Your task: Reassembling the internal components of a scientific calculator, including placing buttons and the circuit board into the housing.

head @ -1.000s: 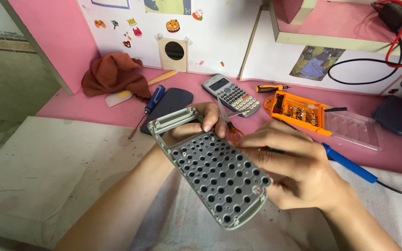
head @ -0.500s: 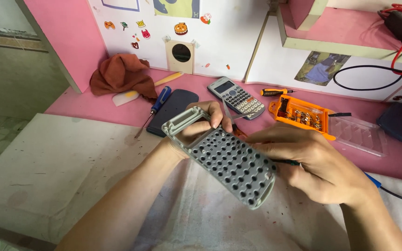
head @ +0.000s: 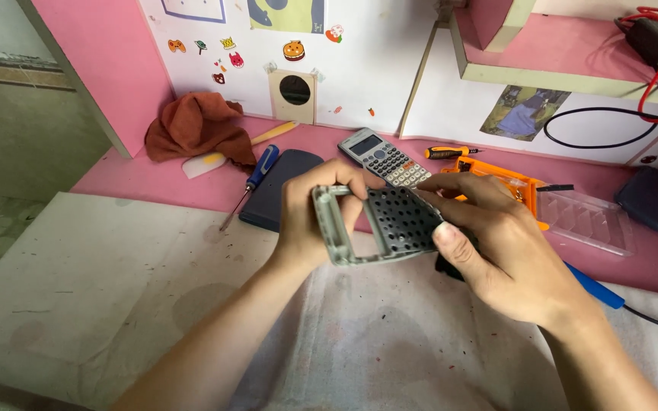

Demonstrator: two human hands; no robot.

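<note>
The left hand (head: 310, 217) grips the handle end of a grey perforated plastic panel (head: 390, 224); the right hand (head: 496, 243) pinches its far edge, holding it above the cloth-covered work surface (head: 116, 304). The panel appears light, rigid and thin: support both ends. A calculator (head: 384, 157) and blue screwdriver (head: 253, 179) lie beyond.

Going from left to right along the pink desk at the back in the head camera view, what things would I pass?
Rust-brown cloth → blue-handled screwdriver → grey calculator → orange screwdriver-bit case → clear plastic lid → dark blue pouch.
</note>
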